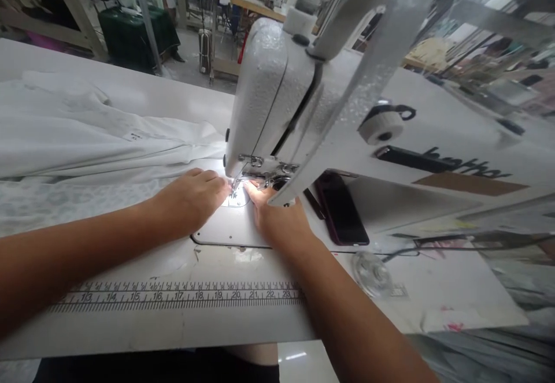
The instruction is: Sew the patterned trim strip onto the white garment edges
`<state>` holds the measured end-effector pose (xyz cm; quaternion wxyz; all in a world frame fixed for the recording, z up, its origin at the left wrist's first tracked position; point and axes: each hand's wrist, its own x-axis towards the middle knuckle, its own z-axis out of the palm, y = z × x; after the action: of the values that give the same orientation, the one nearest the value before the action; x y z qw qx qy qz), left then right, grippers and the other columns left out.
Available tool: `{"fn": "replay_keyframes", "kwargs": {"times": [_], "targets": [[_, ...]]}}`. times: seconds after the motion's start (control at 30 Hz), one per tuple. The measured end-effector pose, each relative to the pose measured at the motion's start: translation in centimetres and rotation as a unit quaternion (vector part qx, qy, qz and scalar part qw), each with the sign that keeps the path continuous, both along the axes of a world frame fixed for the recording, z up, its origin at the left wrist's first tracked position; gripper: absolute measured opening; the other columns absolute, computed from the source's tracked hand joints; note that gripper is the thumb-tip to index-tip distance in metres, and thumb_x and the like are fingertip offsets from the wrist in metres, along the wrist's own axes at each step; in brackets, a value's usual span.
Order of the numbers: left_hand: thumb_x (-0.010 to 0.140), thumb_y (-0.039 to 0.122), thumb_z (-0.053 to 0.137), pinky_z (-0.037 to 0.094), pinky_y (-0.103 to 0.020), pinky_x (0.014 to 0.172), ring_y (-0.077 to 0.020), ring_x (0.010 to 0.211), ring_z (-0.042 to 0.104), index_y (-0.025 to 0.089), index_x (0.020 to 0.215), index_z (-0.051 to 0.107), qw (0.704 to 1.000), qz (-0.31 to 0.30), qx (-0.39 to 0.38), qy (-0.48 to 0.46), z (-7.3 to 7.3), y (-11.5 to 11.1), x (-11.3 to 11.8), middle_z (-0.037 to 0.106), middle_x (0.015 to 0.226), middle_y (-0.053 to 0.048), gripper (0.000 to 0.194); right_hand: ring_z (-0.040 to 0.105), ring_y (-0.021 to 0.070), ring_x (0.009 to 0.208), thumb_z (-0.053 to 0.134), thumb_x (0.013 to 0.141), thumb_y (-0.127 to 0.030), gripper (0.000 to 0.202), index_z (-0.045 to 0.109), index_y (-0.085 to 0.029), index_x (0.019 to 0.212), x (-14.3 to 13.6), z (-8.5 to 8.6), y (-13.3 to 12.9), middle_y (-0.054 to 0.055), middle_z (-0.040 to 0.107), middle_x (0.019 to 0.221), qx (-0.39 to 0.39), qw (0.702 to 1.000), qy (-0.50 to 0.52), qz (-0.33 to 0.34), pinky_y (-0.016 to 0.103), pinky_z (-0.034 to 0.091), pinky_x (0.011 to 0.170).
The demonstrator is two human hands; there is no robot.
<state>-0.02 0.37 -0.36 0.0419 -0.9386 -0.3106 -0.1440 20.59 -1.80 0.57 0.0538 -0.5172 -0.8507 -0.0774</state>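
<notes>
Wide and white, the surface [143, 334] sits in a busy room; above it the left hand [197, 201] has its fingers bent and close together at the left of a lit plate [236, 201]; I cannot tell if they pinch anything; the right hand [281, 218] reaches in from the other side, with some fingers hidden, so I cannot tell if it holds anything.

White cloth [87, 129] lies past the left hand and out to its left, in loose folds; patterned cloth [65, 201] is also to its left, nearer the person; both look light, soft and floppy, and should crease easily; the edge seems the best place to hold, pressed flat with fingertips clear of the plate.

Over both hands stands the sewing machine [260, 82]; its bent white bar [364, 82] comes down in front of the right hand and gets in the way; right of that hand lies a dark phone [342, 209]; nearer the person is a clear round thing [373, 273]; a ruler strip [182, 296] runs below both hands.
</notes>
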Motion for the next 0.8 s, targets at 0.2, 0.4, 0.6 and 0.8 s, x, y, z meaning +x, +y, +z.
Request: {"fn": "replay_keyframes", "kwargs": {"times": [0.2, 0.4, 0.6, 0.8], "targets": [[0.088, 0.004, 0.039, 0.043, -0.034, 0.080, -0.0196, 0.083, 0.055, 0.011, 0.096, 0.063, 0.999, 0.005, 0.011, 0.038, 0.5, 0.1, 0.0, 0.065, 0.096, -0.009, 0.026, 0.055, 0.0245, 0.085, 0.045, 0.082, -0.005, 0.034, 0.068, -0.016, 0.103, 0.2, -0.6, -0.2, 0.009, 0.066, 0.086, 0.014, 1.000, 0.001, 0.009, 0.039, 0.037, 0.086], [0.091, 0.008, 0.041, 0.042, -0.034, 0.084, -0.0209, 0.089, 0.055, 0.012, 0.096, 0.063, 0.999, 0.008, 0.032, 0.027, 0.2, 0.4, 0.0, 0.066, 0.097, -0.008, 0.024, 0.055, 0.0258, 0.093, 0.044, 0.084, -0.005, 0.038, 0.067, -0.014, 0.112, 0.3, -1.2, 0.0, 0.011, 0.068, 0.092, 0.024, 1.000, 0.002, 0.012, 0.043, 0.033, 0.096], [0.092, 0.009, 0.040, 0.041, -0.033, 0.086, -0.0207, 0.092, 0.055, 0.013, 0.098, 0.064, 0.999, 0.014, 0.015, 0.045, 0.6, 0.4, 0.1, 0.067, 0.096, -0.007, 0.026, 0.056, 0.0269, 0.099, 0.044, 0.083, -0.005, 0.045, 0.062, -0.012, 0.123, 0.2, -1.2, 0.0, 0.013, 0.069, 0.098, 0.003, 1.000, 0.013, 0.008, 0.045, 0.032, 0.099], [0.093, 0.010, 0.037, 0.043, -0.034, 0.084, -0.0217, 0.095, 0.056, 0.012, 0.106, 0.064, 0.999, 0.017, 0.024, 0.044, 0.6, 0.3, 0.0, 0.066, 0.106, -0.009, 0.030, 0.056, 0.0267, 0.102, 0.044, 0.082, -0.005, 0.046, 0.063, -0.013, 0.123, 0.1, -1.1, -0.1, 0.012, 0.069, 0.102, -0.001, 1.000, 0.023, 0.004, 0.044, 0.032, 0.101]]}}
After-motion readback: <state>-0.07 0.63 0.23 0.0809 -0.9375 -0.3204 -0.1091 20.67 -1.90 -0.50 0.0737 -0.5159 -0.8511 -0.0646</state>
